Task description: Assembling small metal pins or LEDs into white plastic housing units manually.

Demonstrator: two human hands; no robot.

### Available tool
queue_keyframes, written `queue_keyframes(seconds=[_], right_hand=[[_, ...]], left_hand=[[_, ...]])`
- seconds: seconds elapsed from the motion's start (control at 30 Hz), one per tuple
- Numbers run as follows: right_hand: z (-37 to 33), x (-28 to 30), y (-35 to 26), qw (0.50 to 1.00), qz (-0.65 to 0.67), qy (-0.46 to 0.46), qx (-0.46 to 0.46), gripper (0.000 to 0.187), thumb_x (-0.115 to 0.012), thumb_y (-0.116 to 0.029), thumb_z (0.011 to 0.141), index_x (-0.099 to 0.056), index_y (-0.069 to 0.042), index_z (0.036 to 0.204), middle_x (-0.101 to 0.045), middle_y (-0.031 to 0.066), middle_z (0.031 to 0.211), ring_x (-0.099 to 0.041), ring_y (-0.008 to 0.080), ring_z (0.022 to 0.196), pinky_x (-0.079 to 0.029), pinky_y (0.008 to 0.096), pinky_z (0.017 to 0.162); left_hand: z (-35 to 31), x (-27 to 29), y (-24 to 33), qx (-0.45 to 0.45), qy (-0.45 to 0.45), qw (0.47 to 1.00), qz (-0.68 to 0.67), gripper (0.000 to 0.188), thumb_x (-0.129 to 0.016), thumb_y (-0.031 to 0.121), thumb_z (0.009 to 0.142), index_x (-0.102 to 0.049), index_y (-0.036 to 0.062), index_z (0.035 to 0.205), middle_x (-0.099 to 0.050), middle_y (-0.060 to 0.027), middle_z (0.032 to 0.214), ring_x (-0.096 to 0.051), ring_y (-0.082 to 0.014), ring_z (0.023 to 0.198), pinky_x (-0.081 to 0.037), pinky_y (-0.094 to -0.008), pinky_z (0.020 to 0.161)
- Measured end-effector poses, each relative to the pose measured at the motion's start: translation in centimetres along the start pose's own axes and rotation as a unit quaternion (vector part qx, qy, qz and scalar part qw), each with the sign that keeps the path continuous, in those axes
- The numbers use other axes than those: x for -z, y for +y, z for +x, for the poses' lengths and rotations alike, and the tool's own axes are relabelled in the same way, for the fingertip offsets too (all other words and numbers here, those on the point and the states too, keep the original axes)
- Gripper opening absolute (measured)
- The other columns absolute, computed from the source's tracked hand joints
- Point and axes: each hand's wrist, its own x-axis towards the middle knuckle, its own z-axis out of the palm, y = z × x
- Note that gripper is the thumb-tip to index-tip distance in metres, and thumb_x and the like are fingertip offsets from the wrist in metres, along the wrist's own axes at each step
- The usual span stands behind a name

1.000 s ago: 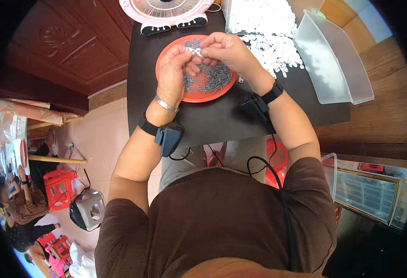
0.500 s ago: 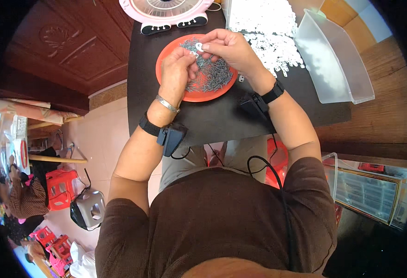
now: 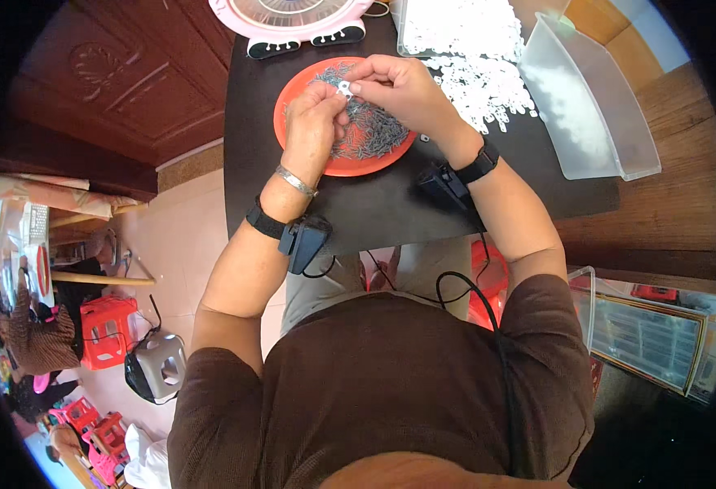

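Observation:
My left hand [image 3: 312, 118] and my right hand [image 3: 400, 88] meet over a round red-orange plate [image 3: 348, 168]. Their fingertips pinch a small white plastic piece [image 3: 344, 89] with a hole in it. Whether it is one piece or two pressed together I cannot tell. Below the fingers, the plate carries a heap of small grey screw-like pins [image 3: 381, 132]. To the right of the plate, many loose white plastic pieces [image 3: 482, 91] are spread on the dark table [image 3: 366, 208].
A pink fan [image 3: 291, 12] stands behind the plate. A clear bin [image 3: 403, 37] full of white pieces is at the back, and a translucent bin [image 3: 582, 122] lies at the right. A cable [image 3: 488, 318] hangs by my lap. Other people sit at the far left.
My right hand has moved slightly left and down, bringing its white piece up against the white bit in my left fingertips. My left hand has hardly moved.

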Motion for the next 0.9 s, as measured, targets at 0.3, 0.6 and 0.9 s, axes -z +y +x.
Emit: queue_keyframes(seconds=[0.3,0.6,0.9], right_hand=[[-0.4,-1.4,-0.4,0.996,-0.064,0.028,0.057,0.024,-0.065,-0.005,0.076,-0.061,0.002,0.098,-0.067,0.0089,0.080,-0.064,0.0110,0.072,-0.052,0.0237,0.068],[-0.4,-1.5,-0.5,0.978,-0.170,0.009,0.122,0.032,-0.067,-0.004,0.073,-0.061,-0.001,0.104,-0.065,0.0074,0.078,-0.062,0.0100,0.065,-0.051,0.0226,0.062],[-0.6,-2.0,-0.5,0.922,-0.332,0.040,0.195,0.025,-0.067,-0.014,0.074,-0.060,-0.004,0.096,-0.063,0.0128,0.081,-0.062,0.0272,0.067,-0.050,0.0316,0.059]], left_hand=[[-0.1,0.0,0.1,0.003,0.004,0.993,-0.118,0.015,-0.048,0.012,0.087,-0.054,0.0046,0.075,-0.054,-0.0023,0.058,-0.046,-0.0075,0.043,-0.034,-0.0194,0.039],[0.0,0.0,0.4,0.014,-0.016,0.998,-0.055,0.024,-0.044,0.022,0.090,-0.058,0.0056,0.081,-0.053,0.0010,0.059,-0.045,-0.0059,0.045,-0.030,-0.0189,0.042],[0.0,-0.2,-0.2,-0.008,-0.010,0.995,-0.102,0.022,-0.045,0.015,0.090,-0.059,-0.0002,0.082,-0.056,-0.0037,0.058,-0.049,-0.0087,0.043,-0.037,-0.0195,0.039]])
